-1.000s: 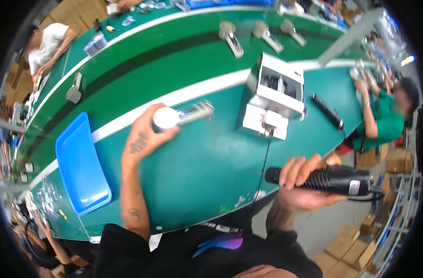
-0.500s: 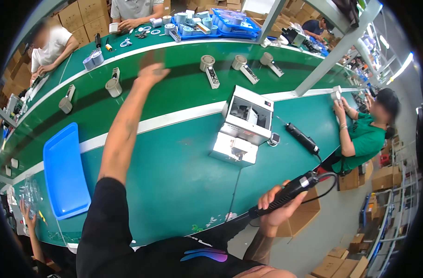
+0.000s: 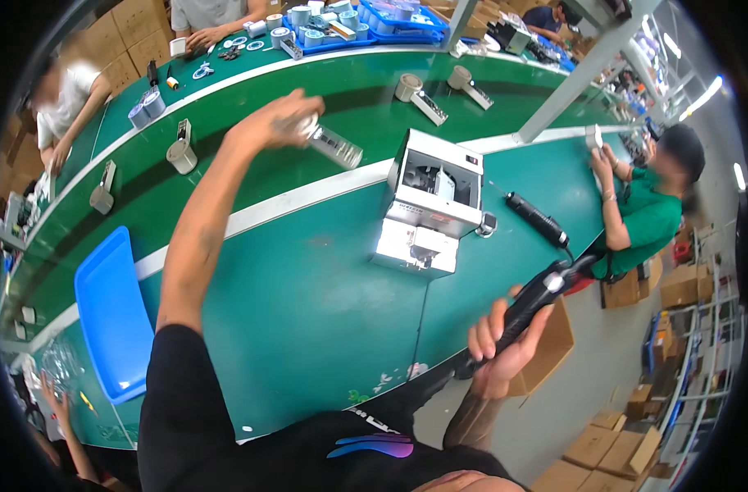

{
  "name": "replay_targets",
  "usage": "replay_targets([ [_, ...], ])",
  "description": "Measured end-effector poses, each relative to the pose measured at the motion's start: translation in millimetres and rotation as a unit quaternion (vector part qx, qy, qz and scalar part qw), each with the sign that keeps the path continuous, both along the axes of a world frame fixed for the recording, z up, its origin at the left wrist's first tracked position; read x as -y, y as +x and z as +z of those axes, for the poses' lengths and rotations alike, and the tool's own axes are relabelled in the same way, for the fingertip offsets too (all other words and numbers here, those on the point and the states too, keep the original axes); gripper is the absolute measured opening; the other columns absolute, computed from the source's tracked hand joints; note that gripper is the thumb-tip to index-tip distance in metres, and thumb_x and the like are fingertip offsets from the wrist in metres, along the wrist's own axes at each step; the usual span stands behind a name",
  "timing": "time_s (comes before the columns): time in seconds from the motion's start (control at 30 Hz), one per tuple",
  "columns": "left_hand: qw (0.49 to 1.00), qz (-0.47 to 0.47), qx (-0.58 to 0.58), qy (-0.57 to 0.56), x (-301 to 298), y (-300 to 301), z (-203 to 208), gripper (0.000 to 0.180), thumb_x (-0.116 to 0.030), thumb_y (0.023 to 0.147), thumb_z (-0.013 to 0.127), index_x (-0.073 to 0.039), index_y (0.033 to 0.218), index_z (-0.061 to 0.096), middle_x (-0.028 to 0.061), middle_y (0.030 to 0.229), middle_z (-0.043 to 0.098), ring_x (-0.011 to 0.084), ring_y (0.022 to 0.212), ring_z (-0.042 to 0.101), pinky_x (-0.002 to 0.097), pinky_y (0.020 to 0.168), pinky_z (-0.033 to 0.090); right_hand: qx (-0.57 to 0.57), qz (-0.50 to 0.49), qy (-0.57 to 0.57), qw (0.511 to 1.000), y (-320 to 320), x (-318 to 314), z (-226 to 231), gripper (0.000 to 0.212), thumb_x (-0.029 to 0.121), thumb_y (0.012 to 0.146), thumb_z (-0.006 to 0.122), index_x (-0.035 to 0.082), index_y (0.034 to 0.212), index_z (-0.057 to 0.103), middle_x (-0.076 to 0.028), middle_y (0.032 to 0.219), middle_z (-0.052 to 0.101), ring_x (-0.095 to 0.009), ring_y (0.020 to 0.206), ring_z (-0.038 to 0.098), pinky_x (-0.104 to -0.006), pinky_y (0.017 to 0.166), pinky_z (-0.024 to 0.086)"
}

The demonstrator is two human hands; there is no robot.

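My left hand (image 3: 285, 121) reaches over the green conveyor belt, its fingers closed on the round end of a grey-white device (image 3: 338, 149). The device's long rectangular handle sticks out to the right, a little blurred. My right hand (image 3: 509, 348), near the bench's front edge, is wrapped round a black electric screwdriver (image 3: 531, 307) with a cord at its upper end. A white box-shaped screw feeder (image 3: 439, 193) stands on the bench between the hands. Beside it lies a second black electric screwdriver (image 3: 538, 221).
More such devices (image 3: 421, 99) lie along the belt (image 3: 243, 176) on both sides of my left hand. At left on the bench is a blue tray (image 3: 115, 320). A grey metal post (image 3: 546, 98) rises behind the feeder. A person in green (image 3: 644, 205) works at right.
My left hand has moved right along the belt and taken hold of a device there. The right hand has tilted the screwdriver more upright. The whole view has shifted slightly.
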State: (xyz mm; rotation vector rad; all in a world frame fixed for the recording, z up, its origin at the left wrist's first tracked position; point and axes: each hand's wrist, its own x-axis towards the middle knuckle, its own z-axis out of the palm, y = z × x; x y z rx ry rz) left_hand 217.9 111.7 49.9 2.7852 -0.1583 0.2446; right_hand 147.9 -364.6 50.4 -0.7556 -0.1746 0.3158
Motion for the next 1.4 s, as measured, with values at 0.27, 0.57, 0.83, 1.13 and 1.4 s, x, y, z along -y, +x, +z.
replay_targets([
  [0.27, 0.977, 0.022, -0.097, -0.187, 118, -169, -5, 0.053, -0.014, 0.072, 0.081, -0.006, 0.121, 0.062, 0.0124, 0.108, 0.053, 0.0285, 0.101, 0.057, 0.0357, 0.089, 0.048, 0.272, -0.066, -0.062, 0.958, 39, -96, 66, 0.095, 0.085, 0.083, 0.043, 0.005, 0.133, 0.035, -0.005, 0.063, 0.048, -0.015, 0.041, 0.045, -0.0284, 0.039, 0.039],
  [0.57, 0.949, 0.114, 0.012, -0.295, 212, -183, -51, 0.063, -0.021, 0.072, 0.085, -0.002, 0.126, 0.058, 0.0126, 0.118, 0.055, 0.0305, 0.113, 0.052, 0.0394, 0.097, 0.043, 0.374, -0.075, -0.187, 0.905, 55, -139, 43, 0.084, 0.072, 0.092, 0.048, -0.004, 0.127, 0.038, -0.007, 0.061, 0.045, -0.014, 0.043, 0.045, -0.0281, 0.041, 0.038],
  [0.83, 0.933, 0.118, 0.134, -0.311, 222, -182, -87, 0.067, -0.025, 0.066, 0.09, -0.003, 0.119, 0.058, 0.0142, 0.113, 0.062, 0.0327, 0.105, 0.057, 0.0412, 0.094, 0.042, 0.247, -0.07, -0.184, 0.949, 23, -102, 21, 0.091, 0.084, 0.086, 0.035, 0.006, 0.133, 0.032, -0.005, 0.063, 0.043, -0.014, 0.042, 0.043, -0.0289, 0.04, 0.038],
  [1.13, 0.933, 0.121, 0.133, -0.313, 222, -183, -87, 0.065, -0.02, 0.064, 0.092, -0.006, 0.117, 0.058, 0.0115, 0.112, 0.063, 0.0307, 0.104, 0.059, 0.0406, 0.091, 0.047, 0.23, -0.073, -0.204, 0.949, 19, -94, 11, 0.09, 0.084, 0.086, 0.036, 0.008, 0.133, 0.033, -0.005, 0.064, 0.045, -0.013, 0.044, 0.043, -0.0285, 0.041, 0.039],
  [1.4, 0.935, 0.115, 0.138, -0.307, 220, -181, -87, 0.066, -0.026, 0.065, 0.091, -0.003, 0.118, 0.059, 0.0128, 0.113, 0.062, 0.0312, 0.103, 0.058, 0.0401, 0.09, 0.044, 0.235, -0.055, -0.171, 0.955, 11, -92, 2, 0.087, 0.086, 0.084, 0.037, 0.01, 0.127, 0.037, -0.005, 0.065, 0.045, -0.013, 0.044, 0.044, -0.0287, 0.04, 0.039],
])
